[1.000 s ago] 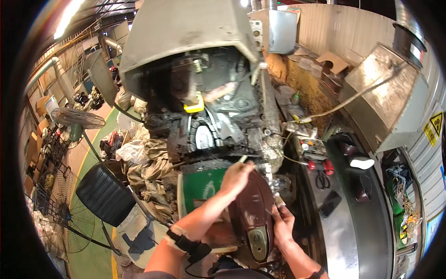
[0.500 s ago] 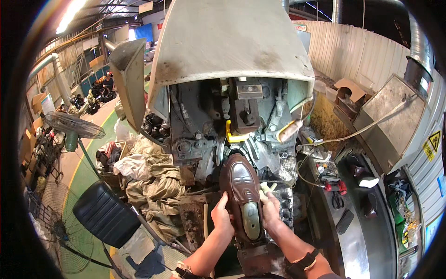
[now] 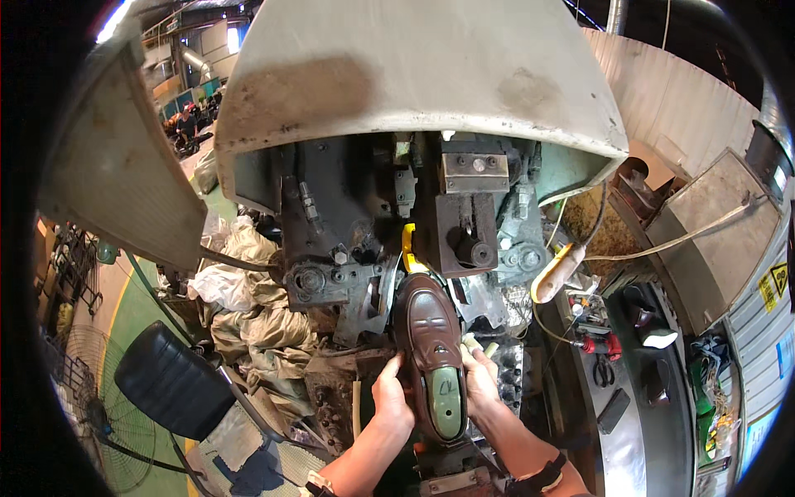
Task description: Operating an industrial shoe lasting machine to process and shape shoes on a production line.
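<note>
A brown leather shoe sits over a green last, toe pointing away from me, heel toward me. My left hand grips its left side near the heel, thumb along the upper and the other fingers mostly hidden. On the opposite side my right hand closes round the shoe, with pale coverings on some fingertips. The toe lies among the metal jaws of a machine, right by a yellow curved part. Whether the toe touches that part I cannot tell. Above it hangs a dark metal block.
A large pale hood overhangs the work, with a panel at its left. A wooden-looking handle hangs on a cable at right. Scissors and shoes lie on the right-hand bench. At left are a black-backed chair and heaped cloth.
My view has come nearer to the machine, so hood and block look larger. The shoe has tilted or turned slightly, showing more of the last's top. Both hands keep their hold.
</note>
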{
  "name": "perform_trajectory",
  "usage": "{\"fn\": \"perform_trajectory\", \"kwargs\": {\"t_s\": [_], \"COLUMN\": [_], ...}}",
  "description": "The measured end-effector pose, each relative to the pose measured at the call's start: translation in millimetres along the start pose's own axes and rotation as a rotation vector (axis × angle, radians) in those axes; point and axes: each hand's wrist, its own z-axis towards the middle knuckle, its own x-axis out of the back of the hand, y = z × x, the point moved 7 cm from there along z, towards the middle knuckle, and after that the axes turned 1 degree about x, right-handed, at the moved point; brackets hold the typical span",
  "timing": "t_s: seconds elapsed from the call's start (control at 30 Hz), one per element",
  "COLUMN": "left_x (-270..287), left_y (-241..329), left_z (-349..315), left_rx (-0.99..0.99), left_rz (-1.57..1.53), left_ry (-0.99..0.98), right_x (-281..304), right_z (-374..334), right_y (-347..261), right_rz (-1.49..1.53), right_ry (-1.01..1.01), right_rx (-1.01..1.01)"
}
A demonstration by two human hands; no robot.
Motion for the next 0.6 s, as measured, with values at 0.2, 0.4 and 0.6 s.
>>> {"fn": "perform_trajectory", "kwargs": {"t_s": [0.2,0.4,0.6], "left_x": [1.1,21.6,39.8], "left_y": [-1.6,-1.1,-0.8], "left_z": [3.2,30.8,56.5], "left_rx": [-0.091,-0.287,-0.365], "left_rz": [-0.017,-0.049,0.035], "left_ry": [0.045,0.037,0.044], "right_x": [0.7,1.5,0.7], "right_z": [5.9,19.5,31.2], "right_y": [5.1,13.4,14.0], "right_rz": [-0.01,0.046,0.11], "right_ry": [-0.051,-0.168,-0.137], "right_rx": [-0.033,0.014,0.104]}}
